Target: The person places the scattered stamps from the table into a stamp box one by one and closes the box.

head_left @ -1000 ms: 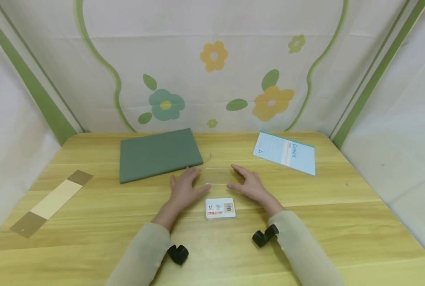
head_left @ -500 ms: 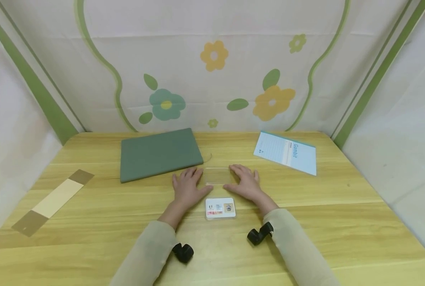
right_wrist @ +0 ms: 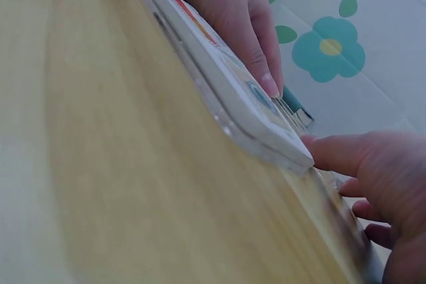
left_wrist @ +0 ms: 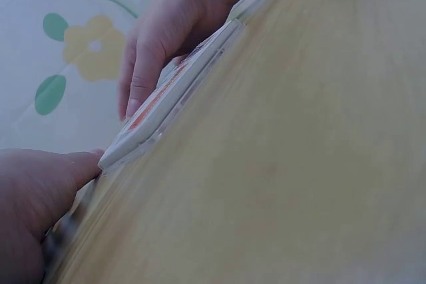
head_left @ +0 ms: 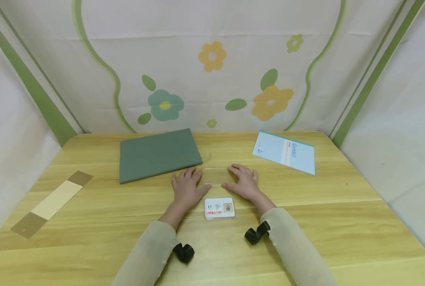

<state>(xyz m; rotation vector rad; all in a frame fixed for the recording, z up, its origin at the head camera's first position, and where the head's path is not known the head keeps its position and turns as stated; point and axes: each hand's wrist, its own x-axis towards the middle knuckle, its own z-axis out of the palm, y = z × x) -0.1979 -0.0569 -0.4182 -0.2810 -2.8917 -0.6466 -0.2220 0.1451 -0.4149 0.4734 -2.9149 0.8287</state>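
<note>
A clear, flat rectangular plastic piece (head_left: 216,176) lies on the wooden table, hard to make out apart from its edges. My left hand (head_left: 187,190) rests at its left end, fingers spread and relaxed, thumb tip at the near corner. Opposite it, my right hand (head_left: 246,184) has its fingertips right at the right end, thumb also at the near edge. Closer to me lies a white printed card in a clear case (head_left: 219,208), just below both thumbs. In the wrist views this cased card (left_wrist: 176,98) hides most of the clear piece.
A dark green notebook (head_left: 158,155) lies behind my left hand. At the back right is a light blue "Gambit" notepad (head_left: 285,153). A cream strip with brown ends (head_left: 56,199) lies on the left. A flowered curtain (head_left: 212,83) stands behind the table (head_left: 341,238).
Over the last second both hands have moved slightly inward, until their fingertips are at the ends of the clear piece. In the last half second they have hardly moved.
</note>
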